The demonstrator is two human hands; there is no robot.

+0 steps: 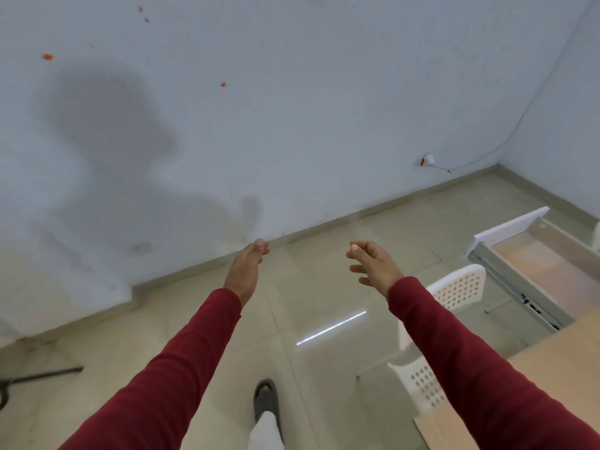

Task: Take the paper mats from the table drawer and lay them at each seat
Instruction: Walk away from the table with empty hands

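Note:
The table drawer (pixel 532 254) stands pulled out at the right, with a white front panel and a pale wooden bottom; no paper mats show in its visible part. The light wooden table (pixel 552 362) fills the lower right corner. My left hand (pixel 248 266) is stretched forward over the floor, fingers relaxed, holding nothing. My right hand (pixel 373 261) hangs in the air left of the drawer, fingers loosely curled and spread, holding nothing. Both arms wear dark red sleeves.
A white perforated chair (pixel 454 287) stands between my right arm and the drawer. A white wall runs across the back, with a cable and a small plug (pixel 428 160) low on it. Tiled floor lies ahead; my foot (pixel 266 397) in a grey slipper is below.

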